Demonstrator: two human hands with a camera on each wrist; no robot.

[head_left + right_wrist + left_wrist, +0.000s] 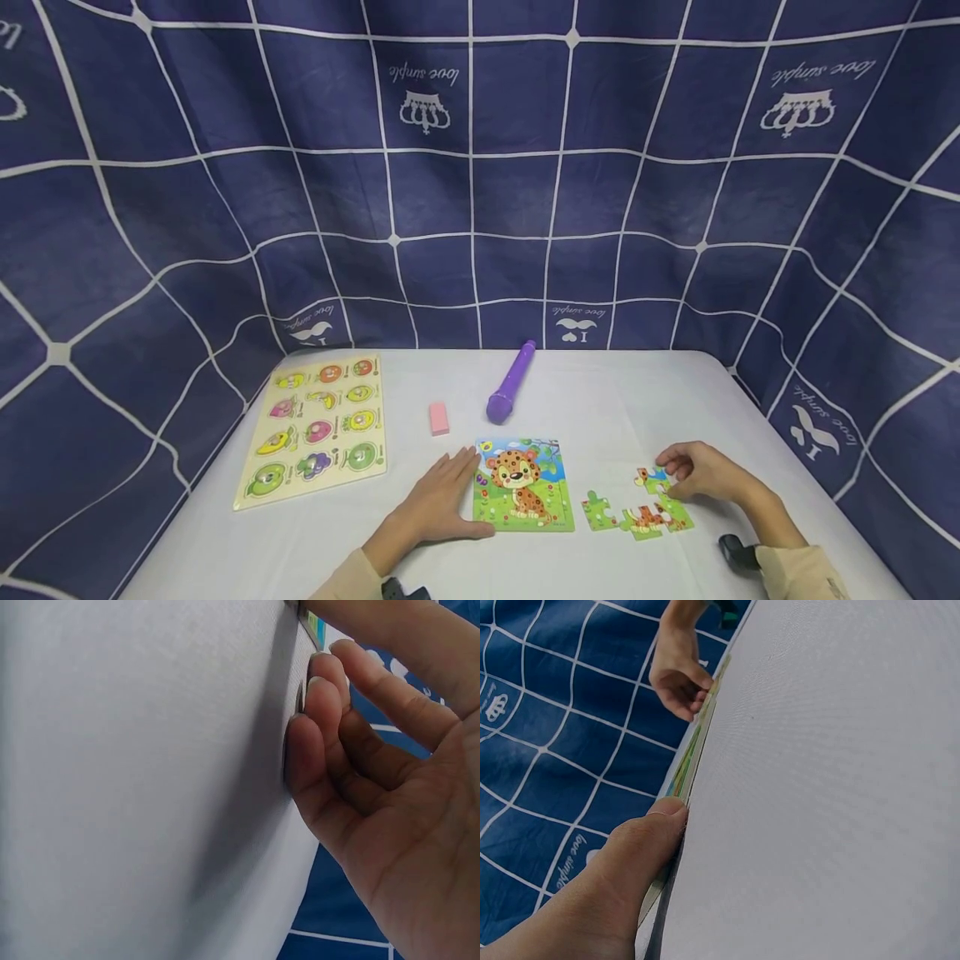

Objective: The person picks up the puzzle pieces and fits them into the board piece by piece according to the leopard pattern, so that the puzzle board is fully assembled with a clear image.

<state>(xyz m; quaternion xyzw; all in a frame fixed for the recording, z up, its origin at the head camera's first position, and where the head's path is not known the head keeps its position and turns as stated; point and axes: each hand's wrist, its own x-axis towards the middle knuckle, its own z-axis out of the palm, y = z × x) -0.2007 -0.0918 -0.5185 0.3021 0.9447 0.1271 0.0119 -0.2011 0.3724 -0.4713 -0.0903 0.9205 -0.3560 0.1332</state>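
Lower centre, the left hand (441, 500), thumb and fingers outspread, touches the leopard puzzle's (522, 490) left edge; lower right, the right hand (708, 472) bends at loose jigsaw pieces (647, 520), any grip unclear.

From my end, the right hand (701, 473) hides part of the loose puzzle pieces (647, 521), and I can't tell whether it pinches one. In my left wrist view the leopard puzzle (525, 496) lies nearly edge-on, its picture unreadable and partly behind the thumb of the left hand (442, 500). Labels on the fruit board (299, 427) are too small to read. My head view's lower edge crops both sleeves (798, 573).
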